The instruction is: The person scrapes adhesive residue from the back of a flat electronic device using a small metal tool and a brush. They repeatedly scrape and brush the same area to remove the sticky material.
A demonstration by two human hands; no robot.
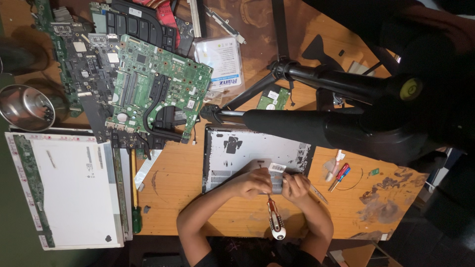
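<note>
Black tripod legs (316,79) and a padded arm (297,126) are seen closest, crossing above the wooden table (178,183); below them a grey laptop base (237,153) lies flat. Both hands are closed on a small ribbed component (277,177) at the base's near edge; the left hand (255,183) is curled against its left side, the right hand (296,187) against its right. A red-and-white screwdriver (274,220) is seen between the wrists, just below the component.

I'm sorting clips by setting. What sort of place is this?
Probably an electronics repair bench: bare green circuit boards are piled on a worn wooden table, a detached screen panel lies beside them, and both hands work at an upturned laptop base.
</note>
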